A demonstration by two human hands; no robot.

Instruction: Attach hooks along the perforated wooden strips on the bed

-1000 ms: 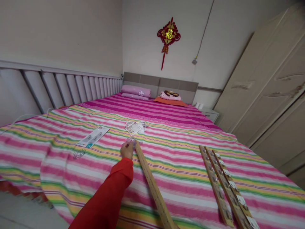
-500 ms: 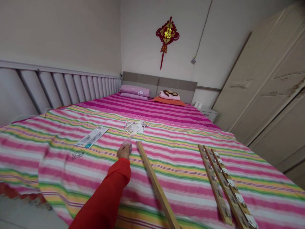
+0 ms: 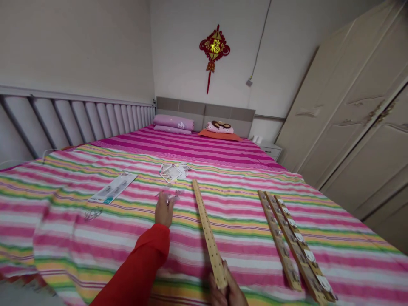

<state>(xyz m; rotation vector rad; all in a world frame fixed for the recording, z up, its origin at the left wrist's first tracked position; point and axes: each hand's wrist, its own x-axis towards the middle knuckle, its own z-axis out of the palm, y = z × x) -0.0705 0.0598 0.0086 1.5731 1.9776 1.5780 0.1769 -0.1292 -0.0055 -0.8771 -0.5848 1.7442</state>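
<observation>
My left hand (image 3: pixel 163 211), in a red sleeve, reaches over the striped sheet. Its finger and thumb close around a small shiny clear plastic piece (image 3: pixel 168 201), whose exact kind is too blurred to tell. More clear pieces (image 3: pixel 177 194) lie spread by the fingertips. My right hand (image 3: pixel 228 291) grips the near end of a long wooden strip (image 3: pixel 207 227) dotted with small holes, its far end pointing toward the headboard. Just beyond the clear pieces lies a heap of white cards or papers (image 3: pixel 174 171).
Several wooden strips (image 3: pixel 280 242) bearing metal clips and white discs lie side by side on the right. A blister pack (image 3: pixel 114 188) and a loose tangle of thin wire or cord (image 3: pixel 93 213) rest at left. Pillows (image 3: pixel 174 123) stand by the headboard (image 3: pixel 223 111); a wardrobe (image 3: pixel 357 114) is at right.
My right hand has come into view on the wooden strip, which has turned to show its holed face. The clear pieces bunched at my left hand are now spread out. The view shifted slightly right.
</observation>
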